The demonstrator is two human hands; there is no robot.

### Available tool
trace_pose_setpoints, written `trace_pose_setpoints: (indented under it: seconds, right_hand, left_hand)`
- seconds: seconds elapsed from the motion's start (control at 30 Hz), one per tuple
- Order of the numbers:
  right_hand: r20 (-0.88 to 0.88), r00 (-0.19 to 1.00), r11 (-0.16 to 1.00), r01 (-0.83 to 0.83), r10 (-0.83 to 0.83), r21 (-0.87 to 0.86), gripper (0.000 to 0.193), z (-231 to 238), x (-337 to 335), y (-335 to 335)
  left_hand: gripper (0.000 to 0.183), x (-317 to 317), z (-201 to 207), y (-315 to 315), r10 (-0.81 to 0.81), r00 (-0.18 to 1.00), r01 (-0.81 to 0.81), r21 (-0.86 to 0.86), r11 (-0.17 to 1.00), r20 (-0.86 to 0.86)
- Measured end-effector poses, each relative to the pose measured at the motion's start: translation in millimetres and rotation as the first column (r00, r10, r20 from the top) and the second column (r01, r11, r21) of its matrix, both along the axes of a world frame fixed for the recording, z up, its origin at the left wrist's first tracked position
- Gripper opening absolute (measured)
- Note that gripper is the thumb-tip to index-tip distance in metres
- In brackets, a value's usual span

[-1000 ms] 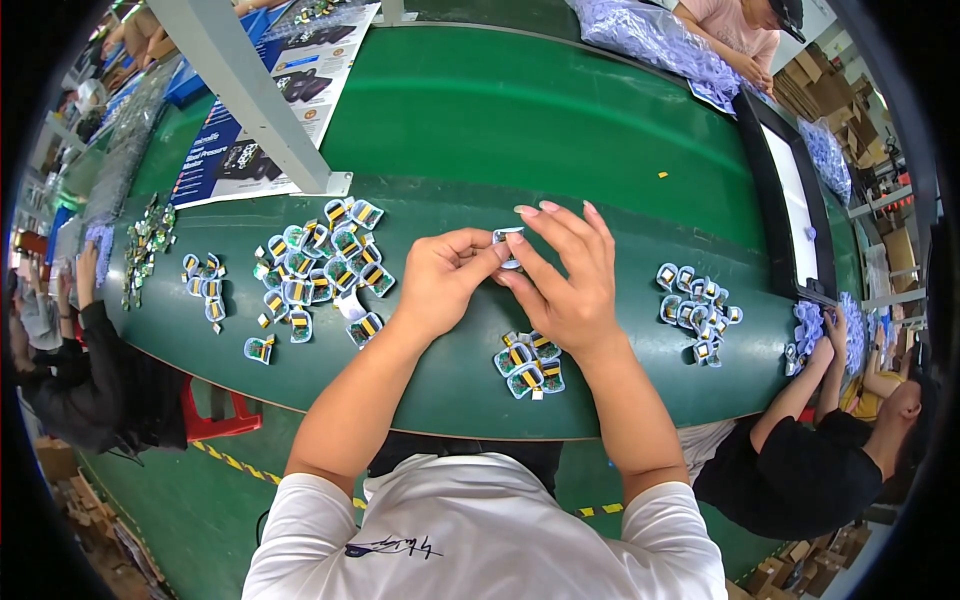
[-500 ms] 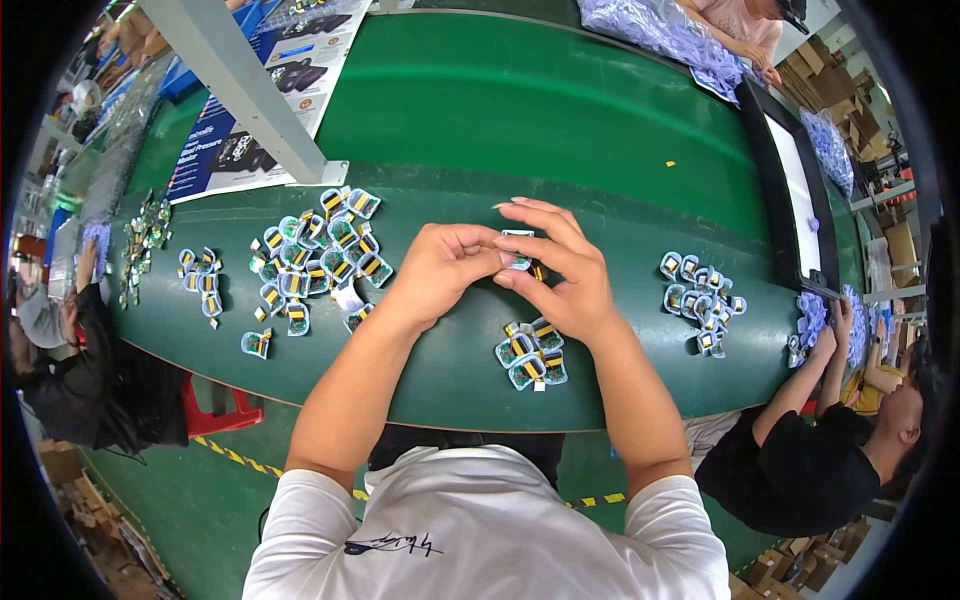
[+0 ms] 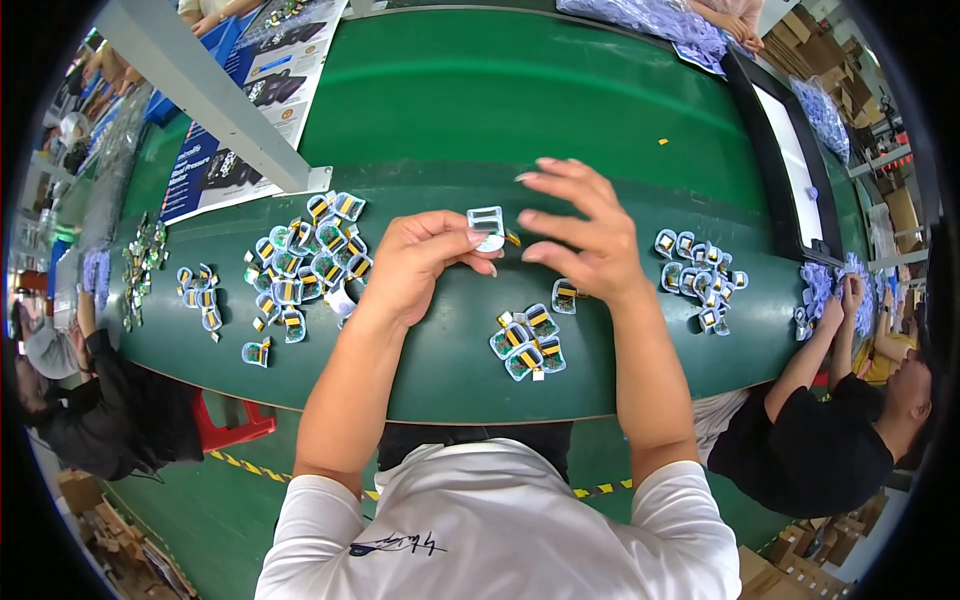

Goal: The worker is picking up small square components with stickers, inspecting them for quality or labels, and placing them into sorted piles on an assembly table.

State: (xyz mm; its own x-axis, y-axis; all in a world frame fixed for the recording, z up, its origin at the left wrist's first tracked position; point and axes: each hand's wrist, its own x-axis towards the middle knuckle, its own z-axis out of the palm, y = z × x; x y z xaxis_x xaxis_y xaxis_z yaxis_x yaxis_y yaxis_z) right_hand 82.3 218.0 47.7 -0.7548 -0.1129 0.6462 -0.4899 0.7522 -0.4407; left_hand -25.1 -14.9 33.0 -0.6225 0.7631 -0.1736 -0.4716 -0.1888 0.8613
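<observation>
My left hand pinches a small white plastic casing with a rectangular opening, between thumb and fingers. A yellow-and-black strip shows beside the casing; whether it is attached, I cannot tell. To the right, my right hand is raised with fingers spread and nothing in them. Under its wrist side lies one casing with a circuit board, close to a small cluster of similar casings. A larger heap of them lies left of my left hand, partly hidden by its forearm.
More casings lie in a right cluster and a left cluster. Loose small circuit boards sit far left. A grey metal post stands on printed cardboard. A black frame lies right, near a seated co-worker.
My right hand has let go of the casing and moved right, opening its fingers. My left hand keeps the casing, now in plain sight. A casing by the small cluster has come into view.
</observation>
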Motion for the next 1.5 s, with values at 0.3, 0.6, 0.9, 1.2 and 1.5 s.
trace_pose_setpoints:
  seconds: [0.3,0.6,0.9,1.2,1.5]
  right_hand:
    - [-0.087,0.966,0.966,0.234,-0.244,-0.113,0.024,-8,2,-17]
    - [-0.124,0.978,0.97,0.188,-0.169,0.152,0.032,0,2,-47]
    - [-0.096,0.981,0.972,0.181,-0.168,0.151,0.035,1,1,-46]
    - [0.074,0.98,0.95,0.157,-0.183,0.269,0.047,8,1,-46]
    - [0.107,0.972,0.916,0.234,-0.21,-0.327,0.011,-15,1,-46]
  left_hand:
    - [0.012,1,1,1,-0.032,0.999,0.031,0.035,0.999,0.033]
    - [0.018,4,-4,5,-0.022,0.999,0.02,0.066,0.998,0.027]
    - [0.019,9,-1,7,0.038,0.979,-0.043,-0.022,0.999,-0.2]
    - [0.016,1,-5,2,0.066,0.992,-0.071,-0.045,0.996,-0.108]
    - [0.018,5,-7,6,-0.068,0.996,0.065,-0.05,0.997,-0.056]
